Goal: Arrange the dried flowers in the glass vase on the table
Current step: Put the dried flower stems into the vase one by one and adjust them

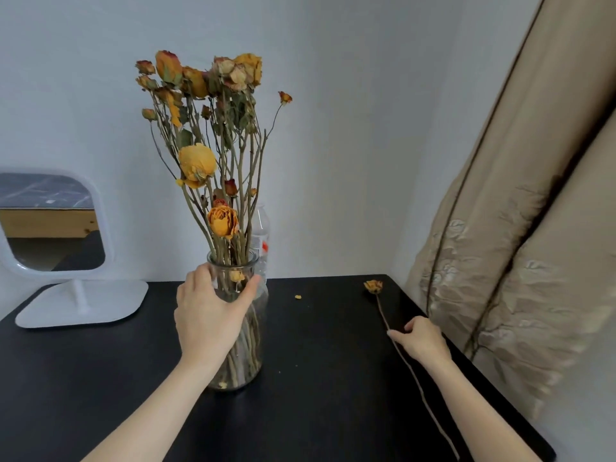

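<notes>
A clear glass vase [256,331] stands on the black table [316,378], left of centre. It holds several dried orange and yellow flowers [196,165] on long brown stems. My left hand [208,315] grips the vase just below its rim, thumb on the right side. A single dried flower [374,286] lies near the table's right edge, its long stem [423,395] running toward me. My right hand [421,340] pinches that stem about a third of the way down from the bloom.
A white stand mirror [56,228] sits at the back left of the table. A clear plastic bottle [261,235] stands behind the vase. A beige curtain [516,245] hangs close by the table's right edge. Small petal crumbs [297,297] lie on the tabletop.
</notes>
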`<state>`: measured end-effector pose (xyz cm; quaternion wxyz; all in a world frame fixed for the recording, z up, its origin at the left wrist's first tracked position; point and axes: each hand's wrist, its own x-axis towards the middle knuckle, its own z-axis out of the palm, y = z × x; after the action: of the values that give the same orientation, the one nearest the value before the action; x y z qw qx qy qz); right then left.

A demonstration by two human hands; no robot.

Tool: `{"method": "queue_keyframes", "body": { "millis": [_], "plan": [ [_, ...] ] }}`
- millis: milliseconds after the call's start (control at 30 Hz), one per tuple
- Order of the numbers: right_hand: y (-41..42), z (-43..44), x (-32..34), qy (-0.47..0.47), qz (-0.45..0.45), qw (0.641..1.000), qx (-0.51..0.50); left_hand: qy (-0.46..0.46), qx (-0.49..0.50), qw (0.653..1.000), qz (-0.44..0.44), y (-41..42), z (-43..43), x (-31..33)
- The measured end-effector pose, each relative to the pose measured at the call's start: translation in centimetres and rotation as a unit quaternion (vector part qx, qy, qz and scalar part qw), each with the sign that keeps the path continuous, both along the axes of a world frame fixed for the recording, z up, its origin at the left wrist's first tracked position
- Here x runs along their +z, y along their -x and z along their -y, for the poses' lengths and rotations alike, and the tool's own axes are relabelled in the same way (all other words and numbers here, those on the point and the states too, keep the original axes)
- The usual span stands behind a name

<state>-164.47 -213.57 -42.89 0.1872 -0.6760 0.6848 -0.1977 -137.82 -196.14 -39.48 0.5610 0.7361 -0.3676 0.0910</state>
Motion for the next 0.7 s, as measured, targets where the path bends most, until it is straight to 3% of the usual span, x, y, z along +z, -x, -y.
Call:
{"method": "queue_keyframes", "body": {
  "millis": [133,300,700],
  "plan": [
    [0.1,0.3,-0.9,-0.091,-0.045,0.995,0.006,-0.010,0.003,1.000,-0.002,0.0,0.1,0.1],
    [-0.5,0.6,-1.0,-0.132,-0.060,0.989,0.011,-0.011,0.006,1.000,-0.003,0.0,0.1,0.0],
    [-1.2,-0.3,-0.1,-0.092,-0.101,0.985,0.106,-0.005,0.005,1.000,0.002,0.0,0.2,-0.1]
  ]
}}
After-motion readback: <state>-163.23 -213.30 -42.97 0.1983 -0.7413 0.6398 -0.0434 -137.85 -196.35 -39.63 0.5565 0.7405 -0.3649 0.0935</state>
